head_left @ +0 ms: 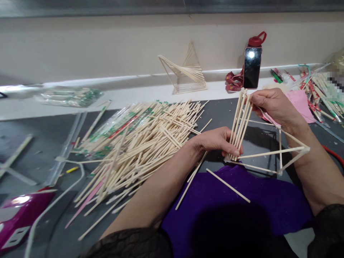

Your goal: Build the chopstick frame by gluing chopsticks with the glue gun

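Between my two hands is a frame of thin wooden sticks, with several sticks set close together along its left side. My left hand pinches the lower end of that row. My right hand grips the frame near the row's upper end; some of its fingers are hidden behind the sticks. The frame's pointed corner reaches right, in front of my right forearm. Below, a loose stick lies on a purple cloth. To the left of my hands spreads a large pile of loose sticks.
A stick model with a twisted surface stands by the wall. Farther right a phone leans upright against a red-capped bottle. Wrapped chopsticks lie back left, a magenta device front left, pink paper at right.
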Tool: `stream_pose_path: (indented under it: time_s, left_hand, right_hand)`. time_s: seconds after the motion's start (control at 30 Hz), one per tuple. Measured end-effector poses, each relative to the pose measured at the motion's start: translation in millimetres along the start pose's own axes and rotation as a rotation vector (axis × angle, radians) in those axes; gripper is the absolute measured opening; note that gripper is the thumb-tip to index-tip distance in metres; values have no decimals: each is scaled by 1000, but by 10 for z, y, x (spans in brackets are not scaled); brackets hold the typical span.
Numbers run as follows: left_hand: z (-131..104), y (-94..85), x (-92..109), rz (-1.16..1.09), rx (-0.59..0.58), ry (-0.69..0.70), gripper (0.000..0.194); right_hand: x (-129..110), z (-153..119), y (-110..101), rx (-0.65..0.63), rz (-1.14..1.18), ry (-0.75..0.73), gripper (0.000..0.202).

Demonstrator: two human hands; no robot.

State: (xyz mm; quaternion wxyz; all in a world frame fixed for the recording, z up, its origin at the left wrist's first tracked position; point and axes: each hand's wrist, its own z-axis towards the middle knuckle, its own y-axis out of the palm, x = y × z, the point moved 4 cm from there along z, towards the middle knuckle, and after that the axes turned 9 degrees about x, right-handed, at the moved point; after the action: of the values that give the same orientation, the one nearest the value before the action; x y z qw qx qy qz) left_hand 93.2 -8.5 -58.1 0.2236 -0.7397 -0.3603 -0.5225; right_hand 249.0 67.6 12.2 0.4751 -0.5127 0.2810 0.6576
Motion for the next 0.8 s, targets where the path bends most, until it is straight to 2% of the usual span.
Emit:
stream_pose_path:
  time_s: [0.27,0.57,0.7,0.8]
  left_hand:
    - [-6,26,20,21,-12,23,37]
    - [-2,61,59,13,-2,24,35]
    - [-14,60,94,16,32,41,32]
    - [-35,45,159,3,124,95,27]
  right_hand:
    - [-35,-19,18,-4,17,4,31]
    - [-28,-28,-14,36,-66,36,32]
    - [22,-8,-86,46,16,58,32]
    - [8,23,-233,149,78,40,37]
